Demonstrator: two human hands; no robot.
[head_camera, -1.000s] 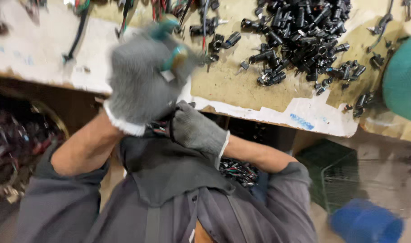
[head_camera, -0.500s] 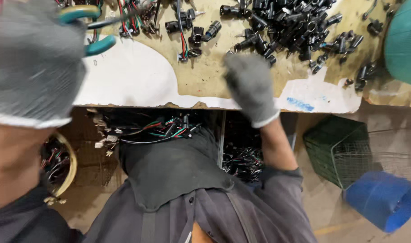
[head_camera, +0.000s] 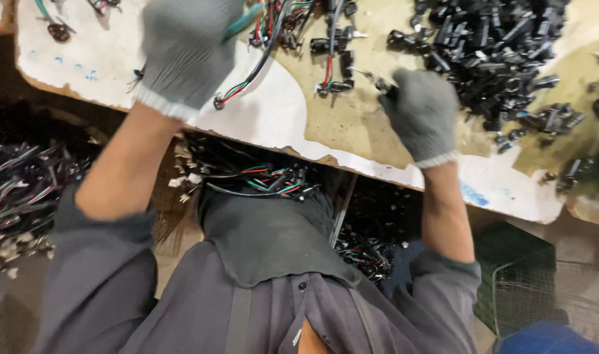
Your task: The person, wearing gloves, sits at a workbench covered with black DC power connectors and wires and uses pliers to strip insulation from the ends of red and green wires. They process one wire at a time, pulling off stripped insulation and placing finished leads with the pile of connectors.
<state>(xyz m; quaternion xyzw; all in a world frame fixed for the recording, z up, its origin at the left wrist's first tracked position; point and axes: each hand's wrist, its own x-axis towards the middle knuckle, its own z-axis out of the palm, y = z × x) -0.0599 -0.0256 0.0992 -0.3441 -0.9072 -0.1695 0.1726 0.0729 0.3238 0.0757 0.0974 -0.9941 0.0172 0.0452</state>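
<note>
Our left hand (head_camera: 185, 49), gloved in grey, is curled shut around a teal-handled tool (head_camera: 246, 19) at the top of the worktable (head_camera: 273, 118), a bundle of red, green and black wires (head_camera: 247, 82) trailing just below it. Largest of the things about us is the heap of black connectors (head_camera: 496, 46), spread to the right of our right hand (head_camera: 423, 111). That hand is pinched closed on one small black connector with a metal tip (head_camera: 377, 82), held just above the board. We judge this piece light, rigid and a little slippery in gloves; best taken by its plastic body, not the thin tip.
</note>
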